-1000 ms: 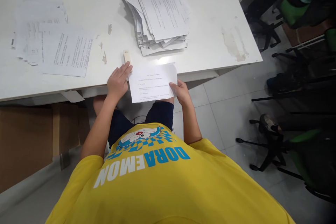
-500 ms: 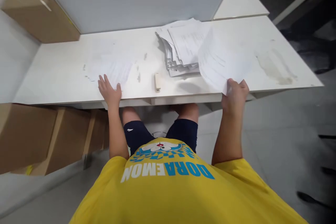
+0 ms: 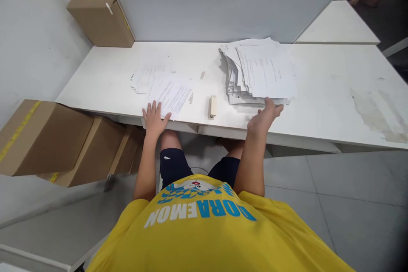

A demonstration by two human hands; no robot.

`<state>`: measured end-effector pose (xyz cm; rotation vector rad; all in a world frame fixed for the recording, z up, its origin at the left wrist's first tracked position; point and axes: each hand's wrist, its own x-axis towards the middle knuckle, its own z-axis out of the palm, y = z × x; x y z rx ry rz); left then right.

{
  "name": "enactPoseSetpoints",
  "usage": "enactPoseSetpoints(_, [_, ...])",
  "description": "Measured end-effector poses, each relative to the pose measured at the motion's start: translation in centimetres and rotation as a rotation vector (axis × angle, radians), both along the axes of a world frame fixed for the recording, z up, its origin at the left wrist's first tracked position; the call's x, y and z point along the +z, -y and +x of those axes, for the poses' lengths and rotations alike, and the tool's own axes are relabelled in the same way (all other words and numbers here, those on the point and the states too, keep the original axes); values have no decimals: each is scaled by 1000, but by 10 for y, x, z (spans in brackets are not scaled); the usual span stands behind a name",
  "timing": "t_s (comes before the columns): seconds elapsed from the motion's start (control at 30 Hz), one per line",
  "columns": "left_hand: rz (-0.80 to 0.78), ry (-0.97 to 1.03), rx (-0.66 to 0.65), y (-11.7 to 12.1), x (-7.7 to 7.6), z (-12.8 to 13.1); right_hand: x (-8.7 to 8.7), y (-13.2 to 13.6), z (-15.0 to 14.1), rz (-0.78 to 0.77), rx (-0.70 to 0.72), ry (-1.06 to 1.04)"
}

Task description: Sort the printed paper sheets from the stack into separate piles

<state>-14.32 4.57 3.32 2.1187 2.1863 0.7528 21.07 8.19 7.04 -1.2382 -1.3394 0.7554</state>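
Observation:
My left hand (image 3: 155, 120) rests at the table's front edge with its fingers spread, touching the near corner of a printed sheet (image 3: 170, 93). Behind that sheet lie a few more papers (image 3: 145, 74), partly covered by it. My right hand (image 3: 264, 118) is at the near edge of a thick, uneven stack of papers (image 3: 267, 70). Its fingers are apart and hold no sheet that I can see; some fingertips are hard to make out against the paper. Between the two hands stands a small cream-coloured stapler (image 3: 213, 107).
A brown cardboard box (image 3: 102, 21) stands at the table's back left corner against the grey partition (image 3: 216, 4). Several more cardboard boxes (image 3: 47, 140) are below the table on the left. Worn patches mark the white tabletop (image 3: 325, 106) at the right.
The sheet my right hand held up and curled now lies flat on the stack, and that hand has let go. My left hand stays by its papers. The camera view has shifted.

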Motion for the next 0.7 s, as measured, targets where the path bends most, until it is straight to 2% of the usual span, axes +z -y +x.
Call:
enactPoseSetpoints(0.07, [90, 32, 62, 1, 6, -6, -3, 19, -37, 3, 65, 130])
enactPoseSetpoints(0.13, [116, 76, 182, -9, 17, -13, -7, 35, -81, 1, 149, 263])
enactPoseSetpoints(0.23, [-60, 176, 290, -35, 35, -22, -17, 52, -138, -30, 256, 461])
enactPoseSetpoints(0.33, [-204, 446, 273, -57, 47, -22, -28, 55, -170, -77, 275, 628])
enactPoseSetpoints(0.43, [-270, 863, 264, -62, 52, -21, -36, 50, -176, -53, 260, 707])
enactPoseSetpoints(0.5, [-344, 1050, 219, -57, 52, -22, -37, 47, -170, -20, 281, 699])
enactPoseSetpoints(0.6, [-404, 1157, 95, -37, 49, -24, -36, 46, -158, 0, 332, 605])
enactPoseSetpoints(0.7, [-341, 1247, 28, -9, 44, -19, -35, 48, -148, -42, 347, 406])
